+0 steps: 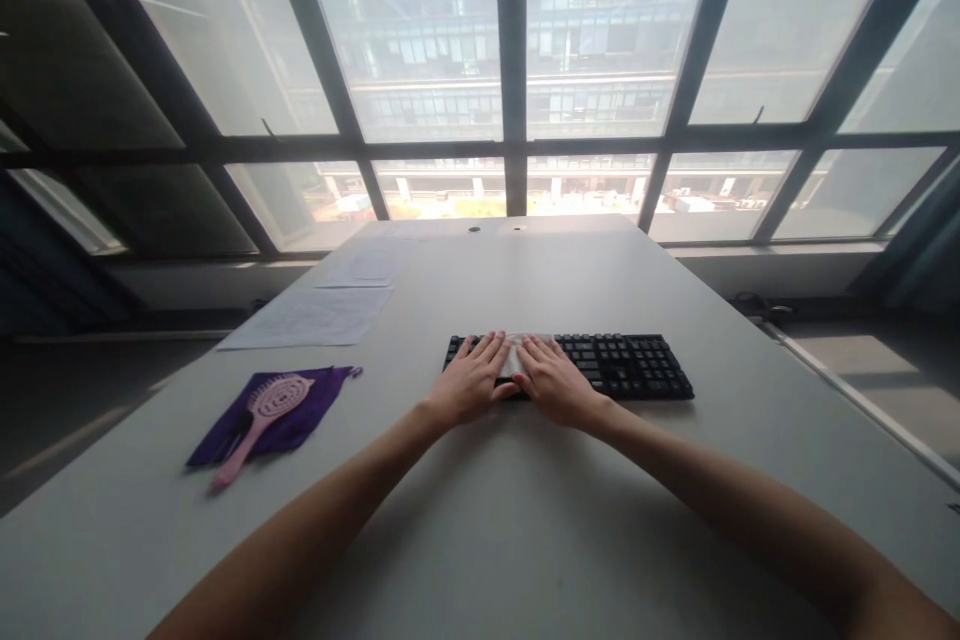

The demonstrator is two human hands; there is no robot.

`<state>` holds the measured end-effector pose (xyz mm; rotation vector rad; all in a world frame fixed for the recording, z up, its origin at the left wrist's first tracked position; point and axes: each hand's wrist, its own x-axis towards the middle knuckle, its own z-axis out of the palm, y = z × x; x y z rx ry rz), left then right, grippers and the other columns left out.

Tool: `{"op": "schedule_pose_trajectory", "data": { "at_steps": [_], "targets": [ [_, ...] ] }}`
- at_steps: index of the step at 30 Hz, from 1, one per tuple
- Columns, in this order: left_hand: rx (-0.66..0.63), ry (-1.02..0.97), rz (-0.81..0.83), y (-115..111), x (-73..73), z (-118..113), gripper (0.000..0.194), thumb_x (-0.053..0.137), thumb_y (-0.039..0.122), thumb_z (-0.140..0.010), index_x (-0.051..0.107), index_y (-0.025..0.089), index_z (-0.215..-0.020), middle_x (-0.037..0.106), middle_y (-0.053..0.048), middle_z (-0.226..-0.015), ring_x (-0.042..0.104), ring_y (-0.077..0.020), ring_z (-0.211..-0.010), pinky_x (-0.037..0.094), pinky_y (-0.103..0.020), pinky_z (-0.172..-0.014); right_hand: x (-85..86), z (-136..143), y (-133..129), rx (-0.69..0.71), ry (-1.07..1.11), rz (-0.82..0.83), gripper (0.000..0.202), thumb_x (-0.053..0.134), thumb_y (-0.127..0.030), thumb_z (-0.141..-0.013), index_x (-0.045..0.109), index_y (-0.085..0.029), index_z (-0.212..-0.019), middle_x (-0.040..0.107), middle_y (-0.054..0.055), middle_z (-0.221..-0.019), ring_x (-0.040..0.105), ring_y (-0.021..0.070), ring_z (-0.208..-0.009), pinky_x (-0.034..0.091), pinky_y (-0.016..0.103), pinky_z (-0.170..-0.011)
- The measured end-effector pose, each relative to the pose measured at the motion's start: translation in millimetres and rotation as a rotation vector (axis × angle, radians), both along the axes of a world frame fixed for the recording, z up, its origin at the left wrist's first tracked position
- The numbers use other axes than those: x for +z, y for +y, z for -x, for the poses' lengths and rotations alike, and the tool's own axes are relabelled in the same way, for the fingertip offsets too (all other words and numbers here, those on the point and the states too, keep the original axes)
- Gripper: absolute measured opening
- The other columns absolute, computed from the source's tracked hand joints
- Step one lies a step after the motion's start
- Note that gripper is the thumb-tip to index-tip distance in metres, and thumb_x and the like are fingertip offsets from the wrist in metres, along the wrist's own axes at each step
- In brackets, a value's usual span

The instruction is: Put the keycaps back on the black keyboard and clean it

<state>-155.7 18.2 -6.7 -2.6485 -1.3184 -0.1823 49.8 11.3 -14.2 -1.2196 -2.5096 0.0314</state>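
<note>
A black keyboard (634, 365) lies crosswise on the white table in front of me. Over its left half, a thin white wipe or tissue (515, 360) is spread under both hands. My left hand (472, 380) rests flat on the wipe and the keys at the left end, fingers stretched forward. Beside it, my right hand (553, 380) lies flat too, pressing the wipe's right part, with its fingers extended. The thumbs nearly meet between the hands. Keys beneath the palms are hidden, while the number pad on the right shows.
On the left of the table (525, 280), a pink hairbrush (277, 402) lies on a purple drawstring pouch (319, 410). Behind them are sheets of paper (311, 318). Large windows (592, 30) with dark frames stand beyond the far edge.
</note>
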Motion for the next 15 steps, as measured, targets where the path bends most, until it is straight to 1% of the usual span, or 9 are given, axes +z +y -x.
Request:
{"op": "schedule_pose_trajectory", "data": {
  "at_steps": [5, 9, 12, 15],
  "targets": [
    [0.137, -0.056, 0.075, -6.9, -0.4, 39.8, 0.070, 0.033, 0.060, -0.102, 0.032, 0.018, -0.159, 0.029, -0.017, -0.164, 0.028, -0.0304, -0.152, 0.020, -0.054, -0.123, 2.9, 46.1, 13.7, 0.076, 0.009, 0.002, 0.053, 0.034, -0.035, -0.106, 0.047, -0.005, -0.147, 0.043, 0.023, -0.155, 0.035, 0.0299, -0.149, 0.023, 0.051, -0.123],
    [0.239, -0.094, 0.104, -11.1, -4.2, 63.3, 0.072, 0.026, 0.061, -0.103, 0.026, 0.017, -0.160, 0.026, -0.017, -0.165, 0.025, -0.0289, -0.154, 0.021, -0.054, -0.123, 6.8, 74.1, 22.6, 0.124, 0.011, 0.005, 0.051, 0.034, -0.034, -0.106, 0.049, -0.004, -0.145, 0.045, 0.023, -0.154, 0.035, 0.0320, -0.148, 0.026, 0.053, -0.122],
    [0.264, -0.111, 0.106, -18.5, -4.5, 71.6, 0.075, 0.027, 0.062, -0.103, 0.024, 0.015, -0.161, 0.021, -0.017, -0.167, 0.018, -0.0288, -0.156, 0.021, -0.053, -0.123, 6.2, 83.3, 24.5, 0.156, 0.011, 0.006, 0.055, 0.038, -0.036, -0.105, 0.045, -0.002, -0.148, 0.043, 0.025, -0.155, 0.034, 0.0333, -0.148, 0.024, 0.053, -0.122],
    [0.248, -0.109, 0.101, -28.5, -2.0, 70.4, 0.075, 0.029, 0.061, -0.102, 0.022, 0.015, -0.161, 0.017, -0.017, -0.167, 0.014, -0.0286, -0.156, 0.020, -0.052, -0.123, 3.1, 81.3, 22.9, 0.174, 0.008, 0.006, 0.059, 0.043, -0.039, -0.104, 0.041, -0.003, -0.151, 0.041, 0.025, -0.156, 0.032, 0.0324, -0.150, 0.022, 0.052, -0.123]
  ]
}}
